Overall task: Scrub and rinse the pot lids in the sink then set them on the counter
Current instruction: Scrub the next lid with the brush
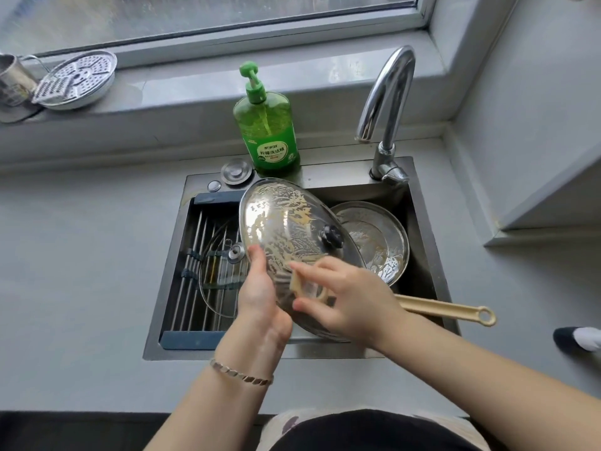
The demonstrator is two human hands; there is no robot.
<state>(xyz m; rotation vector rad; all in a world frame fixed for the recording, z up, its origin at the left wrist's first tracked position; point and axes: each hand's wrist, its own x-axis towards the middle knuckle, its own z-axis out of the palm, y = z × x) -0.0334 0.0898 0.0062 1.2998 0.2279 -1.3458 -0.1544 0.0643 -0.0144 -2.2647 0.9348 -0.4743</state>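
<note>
We hold the large glass pot lid tilted over the sink, its top face and black knob turned toward us and streaked with suds. Our left hand grips the lid's lower left edge, thumb laid on the glass and the fingers curled behind it. Our right hand pinches a pale scrub sponge between thumb and fingertips and presses it on the lid's lower part, just beside the left thumb. A chain bracelet sits on the left wrist.

A second glass lid lies flat on the roll-up rack across the left half of the sink. In the right half rests a round steel piece, wet and soapy (a lid or a shallow pan, we cannot tell which). A cream pan handle reaches out from under our right hand over the sink's right rim.

Behind the sink stands a green dish soap bottle, with the chrome faucet to its right. On the window sill at far left a perforated steamer plate leans with a grater against it, next to a metal cup.
</note>
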